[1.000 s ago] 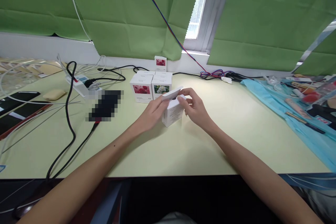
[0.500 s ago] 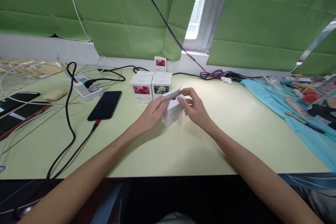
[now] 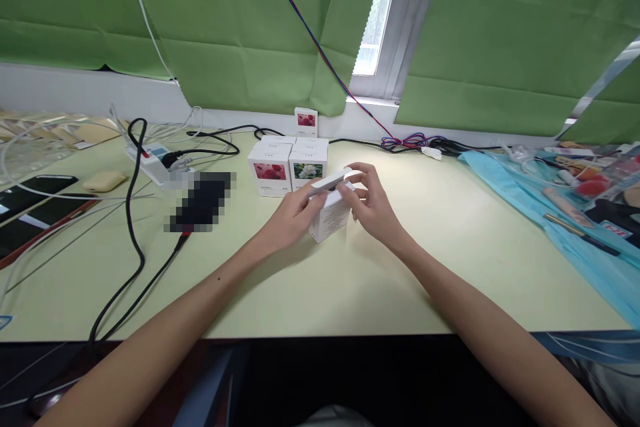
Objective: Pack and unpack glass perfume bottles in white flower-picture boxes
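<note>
A small white cardboard box (image 3: 331, 221) with fine print on its side stands on the table in front of me. Its lid flap (image 3: 331, 180) is raised part way, leaving a dark gap beneath. My left hand (image 3: 295, 212) grips the box at its left, thumb near the top edge. On the right side, my right hand (image 3: 371, 203) has its thumb at the opening and its fingers curled around the flap and far side. Just behind are white boxes with a red flower picture (image 3: 270, 171) and a white flower picture (image 3: 308, 171).
Another flower box (image 3: 306, 121) stands against the wall. To the left lie a pixelated dark phone (image 3: 200, 202) on a cable, a power strip (image 3: 160, 167) and a cream case (image 3: 104, 181). Blue sheeting (image 3: 540, 207) with assorted items covers the right side.
The lid flap has tilted down slightly toward the box top. Both hands stay on the box, with the right fingers shifted a little over the flap.
</note>
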The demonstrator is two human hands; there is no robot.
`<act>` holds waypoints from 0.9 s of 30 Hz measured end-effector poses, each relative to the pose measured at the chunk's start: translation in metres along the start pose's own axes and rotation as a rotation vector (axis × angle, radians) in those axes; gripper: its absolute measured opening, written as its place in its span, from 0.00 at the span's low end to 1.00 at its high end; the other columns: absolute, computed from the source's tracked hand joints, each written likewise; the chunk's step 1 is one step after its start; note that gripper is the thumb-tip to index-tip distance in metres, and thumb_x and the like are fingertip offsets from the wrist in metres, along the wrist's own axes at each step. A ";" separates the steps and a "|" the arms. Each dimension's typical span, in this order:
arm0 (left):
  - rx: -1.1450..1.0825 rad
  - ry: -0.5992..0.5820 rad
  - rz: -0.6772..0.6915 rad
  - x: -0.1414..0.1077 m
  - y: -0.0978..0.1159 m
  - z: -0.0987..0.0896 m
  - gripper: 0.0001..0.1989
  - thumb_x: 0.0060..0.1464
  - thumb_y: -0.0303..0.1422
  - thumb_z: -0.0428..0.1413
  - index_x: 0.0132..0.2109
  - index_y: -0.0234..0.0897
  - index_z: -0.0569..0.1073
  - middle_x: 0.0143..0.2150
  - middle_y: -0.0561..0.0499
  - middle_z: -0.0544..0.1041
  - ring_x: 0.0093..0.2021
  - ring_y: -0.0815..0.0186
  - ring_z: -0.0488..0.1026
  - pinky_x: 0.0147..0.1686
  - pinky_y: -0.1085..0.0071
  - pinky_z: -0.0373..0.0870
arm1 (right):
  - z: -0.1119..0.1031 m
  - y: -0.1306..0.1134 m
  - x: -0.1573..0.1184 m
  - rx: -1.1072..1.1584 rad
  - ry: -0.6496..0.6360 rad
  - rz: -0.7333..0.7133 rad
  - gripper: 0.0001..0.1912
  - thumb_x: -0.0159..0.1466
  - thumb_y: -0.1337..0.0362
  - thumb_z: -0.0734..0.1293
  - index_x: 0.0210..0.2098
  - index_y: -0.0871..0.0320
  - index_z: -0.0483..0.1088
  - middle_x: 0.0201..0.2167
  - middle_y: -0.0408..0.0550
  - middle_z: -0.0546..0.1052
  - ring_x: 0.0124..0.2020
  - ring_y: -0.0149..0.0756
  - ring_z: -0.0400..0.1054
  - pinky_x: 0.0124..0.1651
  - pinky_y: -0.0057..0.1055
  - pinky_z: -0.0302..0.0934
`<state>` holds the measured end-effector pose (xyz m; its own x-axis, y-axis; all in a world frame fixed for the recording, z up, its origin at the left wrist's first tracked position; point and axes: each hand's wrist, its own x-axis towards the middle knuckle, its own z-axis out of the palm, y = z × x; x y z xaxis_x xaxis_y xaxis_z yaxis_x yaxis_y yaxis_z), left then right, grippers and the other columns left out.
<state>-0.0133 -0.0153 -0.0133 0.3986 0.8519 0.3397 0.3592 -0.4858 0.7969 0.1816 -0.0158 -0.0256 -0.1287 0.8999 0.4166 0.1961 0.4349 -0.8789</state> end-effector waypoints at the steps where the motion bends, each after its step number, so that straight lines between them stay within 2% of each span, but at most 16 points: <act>1: 0.000 -0.005 0.016 0.000 0.000 0.000 0.26 0.68 0.48 0.46 0.63 0.41 0.73 0.48 0.48 0.81 0.46 0.55 0.76 0.45 0.64 0.72 | 0.000 -0.001 0.000 -0.002 -0.004 -0.008 0.21 0.68 0.50 0.67 0.55 0.48 0.60 0.43 0.45 0.69 0.26 0.28 0.64 0.23 0.27 0.59; 6: -0.001 -0.032 0.104 0.000 0.001 -0.002 0.23 0.70 0.42 0.45 0.65 0.44 0.71 0.63 0.48 0.75 0.58 0.56 0.73 0.56 0.65 0.69 | -0.001 -0.004 0.001 -0.027 -0.041 -0.078 0.12 0.69 0.52 0.64 0.47 0.52 0.67 0.43 0.47 0.71 0.31 0.31 0.64 0.23 0.27 0.59; 8: 0.009 -0.035 0.114 0.000 0.001 -0.002 0.23 0.70 0.40 0.44 0.66 0.44 0.71 0.65 0.48 0.73 0.61 0.56 0.71 0.58 0.65 0.68 | -0.001 -0.004 0.001 -0.031 -0.036 -0.083 0.11 0.69 0.53 0.64 0.46 0.52 0.68 0.42 0.47 0.70 0.32 0.31 0.63 0.24 0.26 0.59; 13: 0.037 -0.033 0.121 -0.001 0.001 -0.003 0.23 0.69 0.38 0.45 0.66 0.45 0.71 0.65 0.49 0.73 0.60 0.57 0.72 0.58 0.64 0.68 | -0.001 -0.002 0.002 -0.044 -0.032 -0.077 0.10 0.68 0.56 0.63 0.45 0.53 0.68 0.42 0.47 0.70 0.29 0.30 0.60 0.25 0.28 0.59; 17: 0.029 -0.015 0.133 -0.001 0.002 -0.003 0.22 0.68 0.38 0.47 0.64 0.43 0.72 0.64 0.48 0.74 0.57 0.57 0.74 0.57 0.64 0.69 | 0.000 -0.001 0.001 -0.046 -0.026 -0.085 0.10 0.68 0.56 0.63 0.45 0.53 0.68 0.43 0.47 0.71 0.30 0.30 0.62 0.25 0.27 0.59; 27: -0.006 0.045 0.138 -0.001 0.004 -0.002 0.20 0.66 0.40 0.51 0.61 0.46 0.77 0.62 0.49 0.77 0.58 0.56 0.75 0.51 0.65 0.74 | 0.000 -0.003 0.001 -0.052 -0.028 -0.086 0.10 0.68 0.55 0.63 0.45 0.53 0.68 0.44 0.48 0.72 0.32 0.31 0.63 0.25 0.27 0.59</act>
<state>-0.0137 -0.0175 -0.0097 0.4054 0.7849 0.4686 0.2982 -0.5981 0.7439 0.1812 -0.0159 -0.0221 -0.1745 0.8582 0.4828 0.2328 0.5124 -0.8266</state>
